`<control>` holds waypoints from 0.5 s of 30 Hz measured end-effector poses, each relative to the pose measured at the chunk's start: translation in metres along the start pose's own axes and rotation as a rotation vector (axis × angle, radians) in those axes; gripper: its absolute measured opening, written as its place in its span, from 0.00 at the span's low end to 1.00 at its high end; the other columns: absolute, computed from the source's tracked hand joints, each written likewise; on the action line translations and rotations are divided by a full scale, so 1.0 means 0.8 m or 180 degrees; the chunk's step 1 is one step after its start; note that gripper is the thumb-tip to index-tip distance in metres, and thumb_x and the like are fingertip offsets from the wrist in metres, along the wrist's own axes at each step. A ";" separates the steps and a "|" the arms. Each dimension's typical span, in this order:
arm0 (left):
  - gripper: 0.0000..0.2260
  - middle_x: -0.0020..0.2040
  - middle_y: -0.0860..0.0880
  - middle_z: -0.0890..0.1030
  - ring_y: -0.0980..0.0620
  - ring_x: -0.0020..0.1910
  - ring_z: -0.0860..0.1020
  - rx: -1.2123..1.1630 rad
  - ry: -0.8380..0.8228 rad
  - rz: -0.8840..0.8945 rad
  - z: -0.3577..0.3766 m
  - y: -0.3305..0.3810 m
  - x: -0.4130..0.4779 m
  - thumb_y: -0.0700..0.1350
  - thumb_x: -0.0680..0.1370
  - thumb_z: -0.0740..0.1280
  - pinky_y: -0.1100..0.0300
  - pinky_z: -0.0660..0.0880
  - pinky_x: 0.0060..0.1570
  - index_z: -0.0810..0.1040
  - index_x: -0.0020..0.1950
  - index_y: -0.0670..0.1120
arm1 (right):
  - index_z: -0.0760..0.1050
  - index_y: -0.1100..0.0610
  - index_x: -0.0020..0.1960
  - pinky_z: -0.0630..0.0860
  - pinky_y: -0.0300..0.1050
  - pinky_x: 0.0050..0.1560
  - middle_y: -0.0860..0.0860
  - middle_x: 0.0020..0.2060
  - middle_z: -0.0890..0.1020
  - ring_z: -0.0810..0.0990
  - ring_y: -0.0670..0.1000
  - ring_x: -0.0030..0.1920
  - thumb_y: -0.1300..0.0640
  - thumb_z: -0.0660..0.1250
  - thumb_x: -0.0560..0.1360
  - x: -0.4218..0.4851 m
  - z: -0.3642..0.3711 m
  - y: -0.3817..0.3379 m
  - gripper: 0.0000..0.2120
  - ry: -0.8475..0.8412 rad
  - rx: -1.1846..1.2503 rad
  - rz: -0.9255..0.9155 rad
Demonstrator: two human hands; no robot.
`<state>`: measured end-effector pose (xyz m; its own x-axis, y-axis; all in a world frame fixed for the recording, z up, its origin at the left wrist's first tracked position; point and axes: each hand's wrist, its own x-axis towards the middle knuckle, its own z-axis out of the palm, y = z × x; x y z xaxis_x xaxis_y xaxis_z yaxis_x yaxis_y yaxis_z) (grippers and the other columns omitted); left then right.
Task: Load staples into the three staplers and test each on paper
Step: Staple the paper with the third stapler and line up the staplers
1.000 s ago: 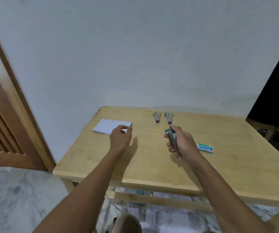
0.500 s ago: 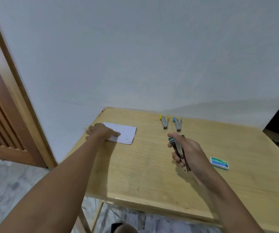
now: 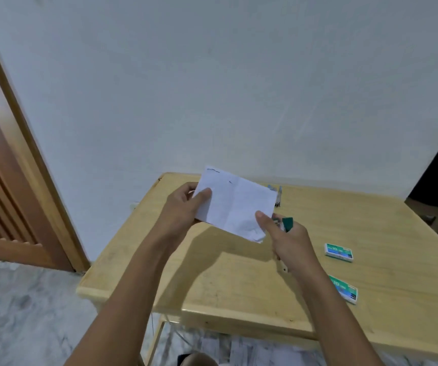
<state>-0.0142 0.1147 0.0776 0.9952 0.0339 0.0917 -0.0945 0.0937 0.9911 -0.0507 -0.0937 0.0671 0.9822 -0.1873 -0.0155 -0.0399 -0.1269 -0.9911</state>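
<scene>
Both forearms are bare to the lower frame edge; no sleeve is visible. The left hand (image 3: 183, 207) and right hand (image 3: 289, 241) are bare, ungloved, without visible rings or wristwear.

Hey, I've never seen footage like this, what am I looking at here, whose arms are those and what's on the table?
There is no machine: a camera worn on a person's head looks forward and down at their own two bare arms. The left hand holds a folded white sheet of paper lifted above a wooden table. The right hand pinches the paper's lower corner while gripping a green-tipped stapler. Behind the paper, partly hidden, more staplers lie on the table. Two green staple boxes lie to the right.
</scene>
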 end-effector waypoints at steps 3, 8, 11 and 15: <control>0.02 0.46 0.54 0.85 0.54 0.46 0.83 0.0813 0.0389 0.0765 0.033 -0.001 -0.032 0.45 0.78 0.68 0.60 0.78 0.43 0.80 0.48 0.49 | 0.75 0.64 0.40 0.63 0.43 0.32 0.53 0.29 0.73 0.68 0.52 0.31 0.50 0.72 0.75 -0.011 0.012 0.004 0.17 0.0405 0.0100 -0.0196; 0.06 0.52 0.60 0.83 0.62 0.56 0.79 0.0925 -0.0257 0.0976 0.069 -0.004 -0.075 0.55 0.77 0.70 0.60 0.77 0.50 0.81 0.49 0.53 | 0.79 0.53 0.40 0.68 0.41 0.32 0.47 0.28 0.78 0.73 0.47 0.28 0.51 0.70 0.77 -0.042 0.022 0.003 0.09 0.0366 0.0472 -0.0268; 0.10 0.51 0.57 0.82 0.61 0.47 0.79 0.0752 -0.0441 0.0739 0.074 -0.002 -0.087 0.55 0.80 0.64 0.70 0.71 0.43 0.82 0.51 0.53 | 0.76 0.59 0.44 0.63 0.42 0.27 0.50 0.23 0.64 0.61 0.48 0.22 0.52 0.67 0.78 -0.056 0.015 0.005 0.11 0.0019 0.0932 -0.0025; 0.03 0.48 0.49 0.82 0.54 0.40 0.76 0.0681 -0.0301 0.0509 0.068 -0.001 -0.089 0.44 0.78 0.69 0.65 0.72 0.38 0.80 0.51 0.50 | 0.78 0.60 0.50 0.64 0.41 0.25 0.63 0.32 0.62 0.58 0.50 0.24 0.43 0.69 0.73 -0.070 0.005 0.007 0.20 -0.0370 0.1404 -0.0068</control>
<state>-0.0836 0.0581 0.0754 0.9670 -0.0626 0.2470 -0.2529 -0.1179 0.9603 -0.1056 -0.0800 0.0619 0.9970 -0.0753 0.0157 0.0378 0.3021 -0.9525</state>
